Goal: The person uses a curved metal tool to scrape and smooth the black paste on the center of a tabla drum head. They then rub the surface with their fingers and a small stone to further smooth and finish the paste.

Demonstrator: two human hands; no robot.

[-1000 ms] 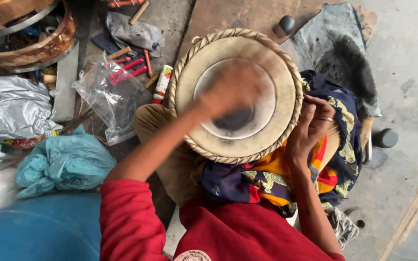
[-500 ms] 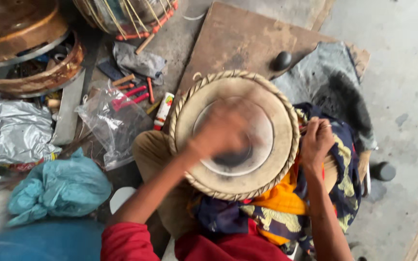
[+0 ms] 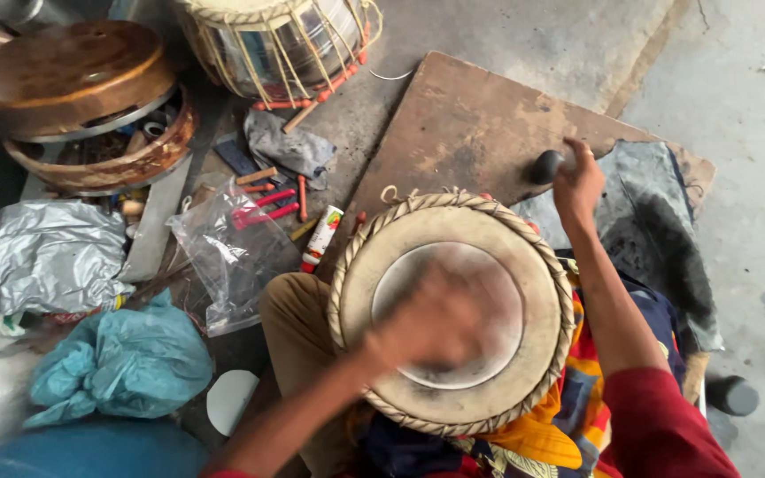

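Tan drum head (image 3: 453, 310) with grey centre, multicoloured patterned cloth (image 3: 595, 354), teal bag (image 3: 117, 363).

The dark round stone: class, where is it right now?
In the head view, the dark round stone lies on the wooden board, upper right of the drum, touching the right hand.

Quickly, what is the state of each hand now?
Left hand: blurred on the drum head; grip cannot be told.
Right hand: closing on a dark round stone.

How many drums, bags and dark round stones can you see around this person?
Drums: 2, the drum under the left hand, and a laced drum behind.
Bags: 3, clear, silver, blue.
Dark stones: 2, one at the right hand, one lower right.
Total: 7
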